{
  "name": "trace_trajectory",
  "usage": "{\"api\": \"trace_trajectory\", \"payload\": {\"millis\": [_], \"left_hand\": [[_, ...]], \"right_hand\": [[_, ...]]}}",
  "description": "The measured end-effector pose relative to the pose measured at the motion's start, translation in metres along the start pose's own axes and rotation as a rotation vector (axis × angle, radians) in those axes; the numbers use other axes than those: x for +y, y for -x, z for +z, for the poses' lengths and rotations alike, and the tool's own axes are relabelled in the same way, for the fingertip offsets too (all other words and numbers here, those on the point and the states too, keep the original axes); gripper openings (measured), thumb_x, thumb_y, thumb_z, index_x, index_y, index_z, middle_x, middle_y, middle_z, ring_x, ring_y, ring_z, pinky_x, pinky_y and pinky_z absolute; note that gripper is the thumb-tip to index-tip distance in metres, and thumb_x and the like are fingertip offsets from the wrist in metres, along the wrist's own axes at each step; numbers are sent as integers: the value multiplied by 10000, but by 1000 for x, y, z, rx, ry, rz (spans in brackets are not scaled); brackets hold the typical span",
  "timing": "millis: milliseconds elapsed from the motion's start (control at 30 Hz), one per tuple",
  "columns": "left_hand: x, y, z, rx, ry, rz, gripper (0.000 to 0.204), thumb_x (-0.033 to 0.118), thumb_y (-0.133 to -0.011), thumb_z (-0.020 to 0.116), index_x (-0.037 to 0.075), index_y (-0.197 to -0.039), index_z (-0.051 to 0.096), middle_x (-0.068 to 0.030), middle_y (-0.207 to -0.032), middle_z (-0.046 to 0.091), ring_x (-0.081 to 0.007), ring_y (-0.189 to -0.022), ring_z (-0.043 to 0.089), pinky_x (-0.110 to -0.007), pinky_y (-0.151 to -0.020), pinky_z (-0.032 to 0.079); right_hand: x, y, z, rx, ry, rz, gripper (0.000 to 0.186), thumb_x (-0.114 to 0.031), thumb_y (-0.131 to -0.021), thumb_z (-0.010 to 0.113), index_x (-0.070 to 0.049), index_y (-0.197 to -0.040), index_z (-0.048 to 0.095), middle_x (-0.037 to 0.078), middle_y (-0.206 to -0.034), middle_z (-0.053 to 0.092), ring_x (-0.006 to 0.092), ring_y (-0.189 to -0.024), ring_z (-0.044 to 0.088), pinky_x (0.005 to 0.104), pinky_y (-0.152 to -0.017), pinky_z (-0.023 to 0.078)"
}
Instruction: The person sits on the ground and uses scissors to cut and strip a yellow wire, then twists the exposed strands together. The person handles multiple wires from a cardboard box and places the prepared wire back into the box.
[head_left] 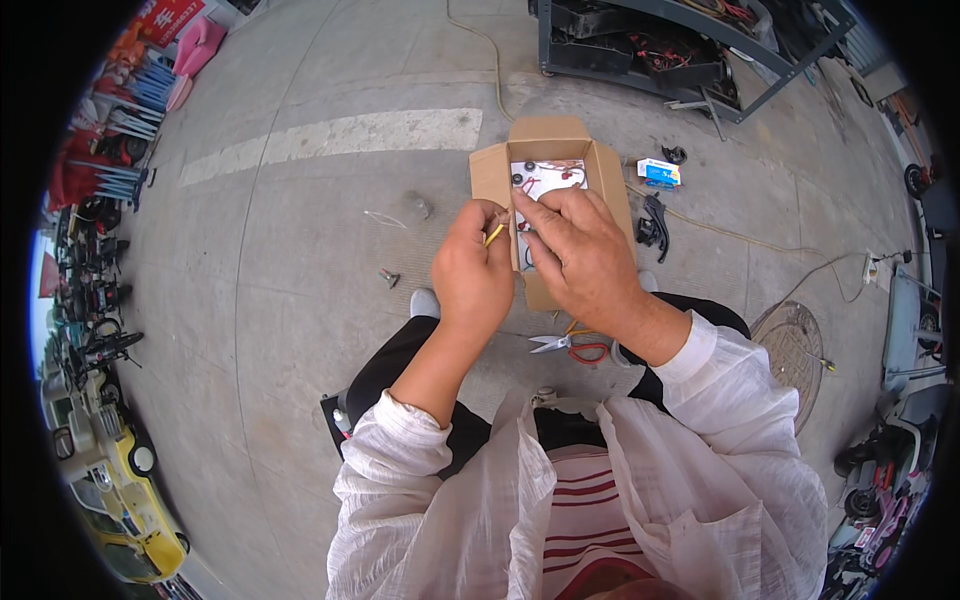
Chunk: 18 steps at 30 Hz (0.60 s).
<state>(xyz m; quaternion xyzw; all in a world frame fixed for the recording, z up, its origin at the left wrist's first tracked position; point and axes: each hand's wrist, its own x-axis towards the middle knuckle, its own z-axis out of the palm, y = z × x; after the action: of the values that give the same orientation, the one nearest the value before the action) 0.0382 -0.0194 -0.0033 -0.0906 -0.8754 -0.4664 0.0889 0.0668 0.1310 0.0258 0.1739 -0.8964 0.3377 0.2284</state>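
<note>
My left hand [474, 262] is closed at the left side of an open cardboard box [549, 132], with a short yellow wire [494, 234] showing between its fingers. Close by, my right hand [585, 245] reaches over the box, its index finger stretched toward the left fingertips and its thumb apart from it. Any grip of that hand on the wire's end is too small to make out. Inside the box lies a white board [549, 178] with small round black parts and red wires, partly covered by my right hand. Scissors with red-orange handles [588, 352] lie on the floor below the box.
Right of the box are a blue-and-white small carton [659, 172] and a black bracket-like part [653, 228]. A grey metal rack [640, 82] stands beyond. Small metal hardware [389, 278] lies on the left, and a round manhole cover [787, 350] on the right.
</note>
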Motion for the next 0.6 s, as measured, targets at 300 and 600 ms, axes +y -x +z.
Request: {"api": "trace_trajectory", "payload": {"millis": [300, 600], "left_hand": [[2, 0, 0, 39, -49, -13, 65, 88, -954, 628, 27, -973, 619, -128, -819, 678, -233, -714, 644, -357, -655, 496], [6, 0, -1, 90, -182, 39, 97, 169, -961, 625, 74, -973, 618, -139, -892, 694, -368, -776, 680, -445, -628, 510]], "right_hand": [[-2, 4, 0, 49, 57, 16, 391, -76, -833, 719, -10, -1217, 680, 79, -967, 600, 257, -860, 589, 371, -743, 502], [-6, 10, 9, 103, -161, 206, 345, -84, -830, 732, -75, -1174, 715, 78, -983, 629, 262, -904, 631, 374, -778, 527]]}}
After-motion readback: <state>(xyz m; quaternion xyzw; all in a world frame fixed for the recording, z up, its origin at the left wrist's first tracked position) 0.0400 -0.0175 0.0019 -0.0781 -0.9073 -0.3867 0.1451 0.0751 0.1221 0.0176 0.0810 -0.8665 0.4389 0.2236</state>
